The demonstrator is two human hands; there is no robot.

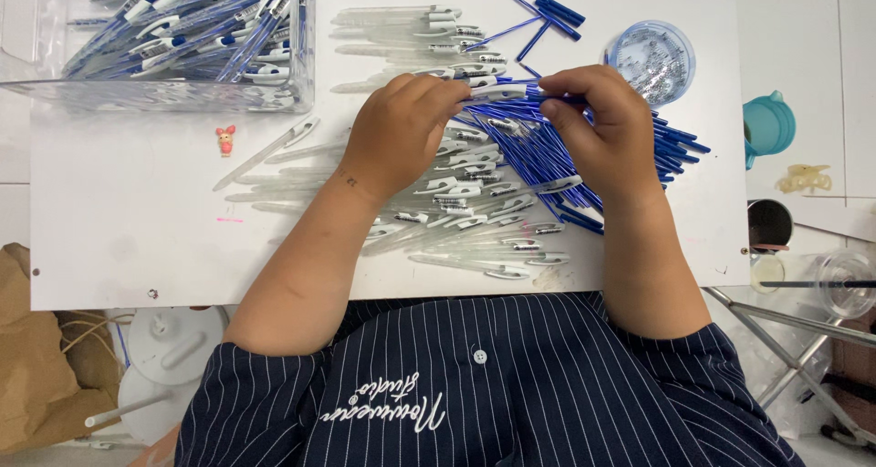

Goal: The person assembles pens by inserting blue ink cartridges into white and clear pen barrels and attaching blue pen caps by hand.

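Note:
My left hand and my right hand meet over the middle of a white table. Together they hold one pen: the left grips its clear barrel with white clip, the right pinches the blue refill end. Under the hands lies a spread of clear pen barrels with white clips. A pile of blue refills fans out beneath my right hand.
A clear plastic bin of finished blue pens stands at the back left. A round clear tub of small metal parts sits at the back right, with loose blue refills beside it. A small red figurine lies on the left.

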